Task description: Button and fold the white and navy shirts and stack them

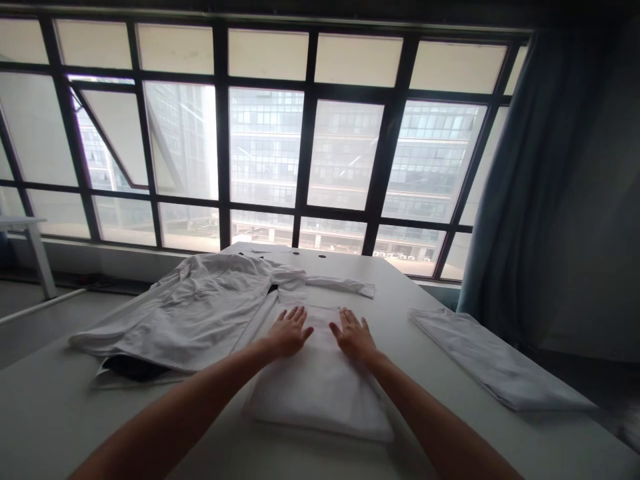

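A folded white garment (320, 393) lies flat on the white table (210, 433) in front of me. My left hand (289, 332) rests on its far left part, fingers stretched out and pointing away. On the far right part lies my right hand (354, 337), flat as well, with the fingers spread. Both palms press on the cloth and neither holds anything. To the left, a rumpled white shirt (200, 313) is spread out, with a sleeve (340, 285) reaching right, beyond my hands. A dark patch shows under its near hem.
Another folded white cloth (495, 360) lies along the table's right edge. Behind the table stands a wall of dark-framed windows (265, 147). A blue-grey curtain (525, 200) hangs at the right. Part of another white table (37, 250) shows at the far left.
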`<state>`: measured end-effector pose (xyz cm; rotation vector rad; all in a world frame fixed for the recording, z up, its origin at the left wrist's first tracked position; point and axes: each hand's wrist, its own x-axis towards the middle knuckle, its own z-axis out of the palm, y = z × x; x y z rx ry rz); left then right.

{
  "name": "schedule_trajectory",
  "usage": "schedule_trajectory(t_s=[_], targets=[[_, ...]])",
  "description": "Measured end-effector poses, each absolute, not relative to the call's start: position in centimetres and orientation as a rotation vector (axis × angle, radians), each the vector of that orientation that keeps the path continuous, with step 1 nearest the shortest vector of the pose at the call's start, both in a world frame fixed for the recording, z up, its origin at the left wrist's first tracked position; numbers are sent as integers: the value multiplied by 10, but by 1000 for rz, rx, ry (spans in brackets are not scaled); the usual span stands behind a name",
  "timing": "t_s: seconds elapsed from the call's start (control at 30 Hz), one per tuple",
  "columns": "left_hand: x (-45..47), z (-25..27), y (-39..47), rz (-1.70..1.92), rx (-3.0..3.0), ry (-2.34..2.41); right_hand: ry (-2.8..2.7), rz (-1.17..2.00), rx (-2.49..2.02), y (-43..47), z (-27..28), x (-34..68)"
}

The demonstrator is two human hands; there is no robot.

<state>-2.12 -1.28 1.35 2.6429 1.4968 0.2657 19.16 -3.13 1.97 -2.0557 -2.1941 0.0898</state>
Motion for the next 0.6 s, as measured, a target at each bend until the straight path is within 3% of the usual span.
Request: schedule_trajectory(t_s=[0.13,0.33,0.53,0.6], targets=[[-31,4,-59,208,2720,1244,-2396,221,-1858,-73,12,185],[-71,11,-110,155,2606,1286,-2239,161,-2171,-80,6,233],[-49,26,-179,151,2726,837,-2130,-108,-2298,-77,17,236],[-34,26,-194,171,2736,765,-2095,-38,-2310,-74,23,231]])
